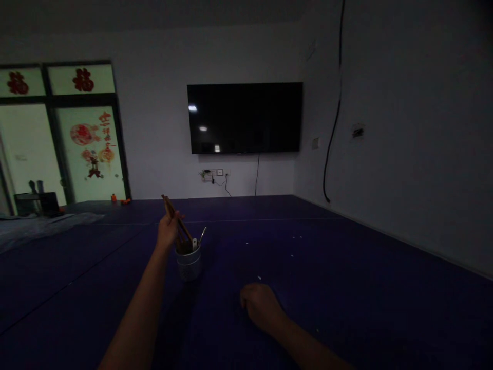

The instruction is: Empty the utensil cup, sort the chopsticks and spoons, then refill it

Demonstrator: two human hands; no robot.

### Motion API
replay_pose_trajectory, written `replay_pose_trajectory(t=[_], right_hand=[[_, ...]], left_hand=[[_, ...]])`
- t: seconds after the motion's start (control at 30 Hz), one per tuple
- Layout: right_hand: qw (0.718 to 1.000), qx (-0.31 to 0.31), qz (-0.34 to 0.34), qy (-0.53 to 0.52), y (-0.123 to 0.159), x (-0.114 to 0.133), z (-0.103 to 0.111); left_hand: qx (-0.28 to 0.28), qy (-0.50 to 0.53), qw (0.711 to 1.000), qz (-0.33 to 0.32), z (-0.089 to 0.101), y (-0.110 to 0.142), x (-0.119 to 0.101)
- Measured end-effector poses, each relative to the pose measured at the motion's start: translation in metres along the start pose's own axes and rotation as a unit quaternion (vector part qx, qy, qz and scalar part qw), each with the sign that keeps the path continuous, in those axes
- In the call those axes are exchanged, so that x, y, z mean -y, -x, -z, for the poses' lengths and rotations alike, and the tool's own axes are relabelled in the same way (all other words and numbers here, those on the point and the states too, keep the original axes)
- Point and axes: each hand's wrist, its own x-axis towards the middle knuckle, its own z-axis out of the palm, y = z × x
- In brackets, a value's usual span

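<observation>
Dim room, blue-purple tabletop (365,282). Left of centre, we are seeing the left hand (168,231) gripping brown chopsticks (168,206), fingers wrapped narrowly around them, upper ends leaning to the left. Their lower ends are slanting down to the mouth of a grey utensil holder (189,266), which is standing upright just right of the wrist; we cannot tell how deep they are sitting. From the same holder a white handle (194,244) and a thin shiny handle (203,235) are poking out. To the right and nearer, the right hand (262,304) is resting on the tabletop, fingers curling in; its palm side is hidden, so we cannot tell whether it is holding anything. Small white scraps (259,277) are lying beyond it. On the far wall, a dark television (246,121) is hanging.
</observation>
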Motion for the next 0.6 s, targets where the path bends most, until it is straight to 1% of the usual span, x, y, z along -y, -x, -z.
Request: replay_pose_trajectory(t=[0.1, 0.2, 0.43, 0.6], right_hand=[[1.000, 0.001, -0.002, 0.002, 0.000, -0.001, -0.001], [1.000, 0.000, 0.003, 0.002, 0.000, -0.002, -0.002], [1.000, 0.007, -0.001, 0.005, 0.001, 0.001, 0.001], [1.000, 0.007, 0.004, 0.007, 0.002, 0.003, 0.006]], left_hand=[[-0.020, 0.026, 0.999, 0.000, 0.000, 0.003, -0.005], [-0.043, 0.046, 0.998, -0.016, 0.000, 0.007, -0.014], [-0.117, 0.040, 0.988, -0.092, 0.012, 0.011, -0.046], [-0.158, 0.138, 0.965, -0.159, 0.021, 0.011, -0.070]])
